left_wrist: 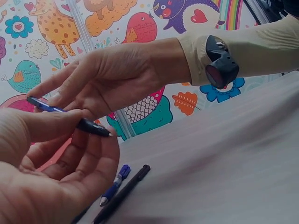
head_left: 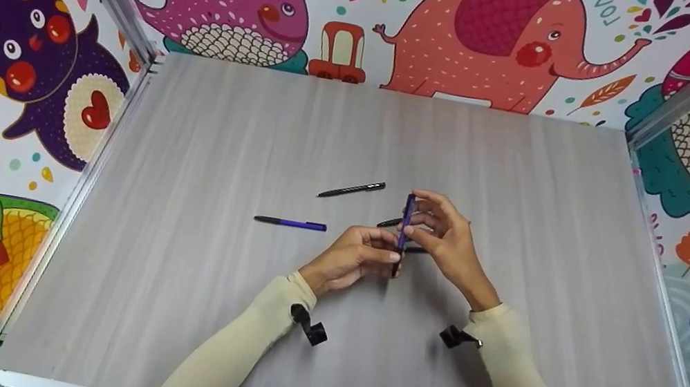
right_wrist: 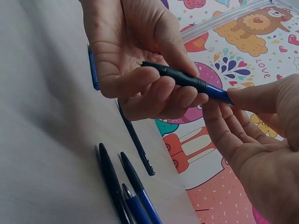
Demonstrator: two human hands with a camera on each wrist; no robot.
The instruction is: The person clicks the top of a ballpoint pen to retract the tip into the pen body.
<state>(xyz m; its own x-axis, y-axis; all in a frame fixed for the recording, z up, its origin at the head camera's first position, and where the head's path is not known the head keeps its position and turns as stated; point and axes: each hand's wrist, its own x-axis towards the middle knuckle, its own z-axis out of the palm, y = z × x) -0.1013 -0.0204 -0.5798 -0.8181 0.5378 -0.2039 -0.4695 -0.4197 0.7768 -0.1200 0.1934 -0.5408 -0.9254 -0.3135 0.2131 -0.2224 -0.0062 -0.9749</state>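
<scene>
My left hand (head_left: 349,259) and right hand (head_left: 452,243) hold one blue pen with a black grip (head_left: 407,221) between them, above the table. In the right wrist view, the left thumb and fingers pinch its black front part (right_wrist: 175,74), with the bare tip poking out. The right thumb and fingertips grip its blue rear end (left_wrist: 42,104). Just left of the hands lies a black pen (head_left: 351,190), and nearer me a blue and black pen (head_left: 291,222). Behind the hands, more pens (head_left: 390,222) are partly hidden.
In the right wrist view, a black pen (right_wrist: 110,182), a blue pen with a black grip (right_wrist: 140,186) and a silver-tipped blue pen (right_wrist: 135,205) lie close together. The grey wood-grain table (head_left: 222,131) is bounded by metal rails and cartoon-printed walls (head_left: 347,12).
</scene>
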